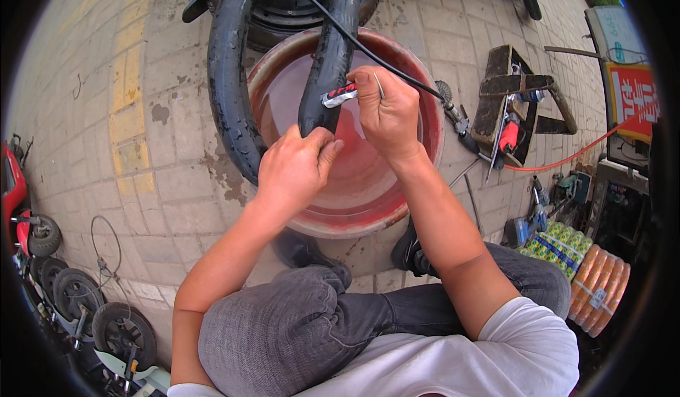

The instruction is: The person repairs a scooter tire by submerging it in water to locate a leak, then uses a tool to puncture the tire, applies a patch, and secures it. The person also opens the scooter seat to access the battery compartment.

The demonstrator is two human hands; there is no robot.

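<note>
A black rubber inner tube point(327, 64) hangs in a long loop over a round red basin point(418, 55) of cloudy water. My left hand point(292, 167) is closed round the tube's lower bend, thumb and fingers pinching the rubber. My right hand point(388, 114) grips a small squeeze tube point(338, 97), red, black and silvery white, whose pale end lies at the inner tube's surface. A thin pale sliver sticks up by the right fingers; I cannot tell what it is.
Behind the basin stands a vehicle wheel point(283, 25). To the right are a wooden toolbox point(494, 106), an air chuck point(457, 117) on a black hose, an orange hose point(567, 160) and coiled packs point(598, 291). Parked wheels point(124, 335) line the left edge.
</note>
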